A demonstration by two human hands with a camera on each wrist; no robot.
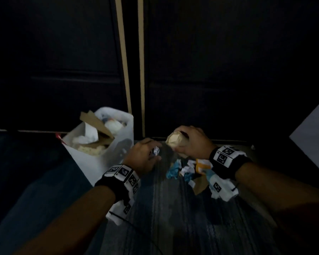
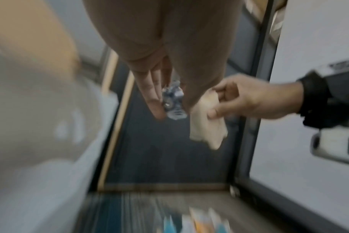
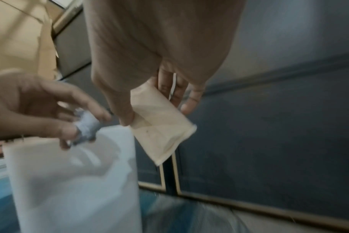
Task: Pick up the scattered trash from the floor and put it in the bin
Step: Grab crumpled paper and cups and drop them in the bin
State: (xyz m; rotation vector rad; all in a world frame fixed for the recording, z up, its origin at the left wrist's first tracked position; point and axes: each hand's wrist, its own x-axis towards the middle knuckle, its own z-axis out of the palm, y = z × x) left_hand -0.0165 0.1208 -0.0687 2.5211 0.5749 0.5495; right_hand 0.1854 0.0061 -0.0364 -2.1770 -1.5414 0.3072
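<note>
The person's left hand (image 1: 143, 157) pinches a small crumpled wad of silvery-white wrapper (image 1: 156, 150) between thumb and fingertips, held above the floor just right of the white plastic bin (image 1: 92, 162). In the left wrist view the same wad (image 2: 173, 100) sits between the fingers (image 2: 152, 94) and the thumb. The right hand (image 1: 191, 141) grips a flattened beige paper cup (image 1: 176, 139), fingers curled round it, near the left hand and a little higher. The right wrist view shows the cup (image 3: 161, 126) creased and tilted, with the bin's white wall (image 3: 76, 181) below and to the left. The bin is already stuffed with brown cardboard (image 1: 96, 122) and crumpled white paper (image 1: 87, 136). On the striped grey-blue carpet (image 1: 164, 208), under the right wrist, lies a loose heap of blue, white and orange scraps (image 1: 188, 169). Dark panelled doors with tan edging (image 1: 219, 70) stand behind
</note>
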